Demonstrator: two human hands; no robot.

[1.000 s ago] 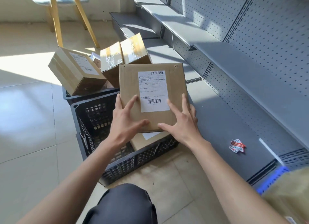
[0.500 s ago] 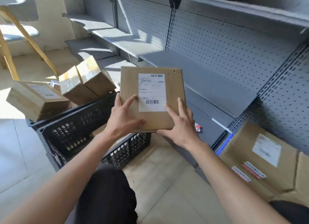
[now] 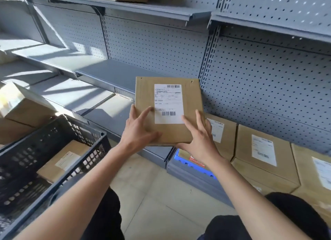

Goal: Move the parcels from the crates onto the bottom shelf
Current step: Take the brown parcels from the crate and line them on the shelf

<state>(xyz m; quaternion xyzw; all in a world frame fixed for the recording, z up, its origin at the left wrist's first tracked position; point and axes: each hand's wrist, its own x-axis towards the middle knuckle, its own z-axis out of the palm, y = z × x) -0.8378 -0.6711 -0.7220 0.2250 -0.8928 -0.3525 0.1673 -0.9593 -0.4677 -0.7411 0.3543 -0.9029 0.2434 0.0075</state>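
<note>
A flat brown parcel (image 3: 145, 96) with a white barcode label is held in the air above the grey bottom shelf (image 3: 114, 112). My left hand (image 3: 139, 130) grips its lower left corner, thumb on top. My right hand (image 3: 198, 137) grips its lower right corner. A black plastic crate (image 3: 53, 132) stands at the lower left with another labelled parcel (image 3: 62, 161) lying inside. Three labelled parcels (image 3: 263, 150) stand in a row on the bottom shelf to the right, just beyond the held parcel.
More brown boxes (image 3: 19, 107) are stacked behind the crate at the left. A blue plastic piece (image 3: 193, 166) lies at the shelf's front edge under my right wrist. A middle shelf (image 3: 111, 73) and an upper shelf (image 3: 136, 8) jut out above. My knees are at the bottom.
The view has swung right, away from the crate. Both hands have carried the parcel right, over the bottom shelf and next to the row of parcels there.
</note>
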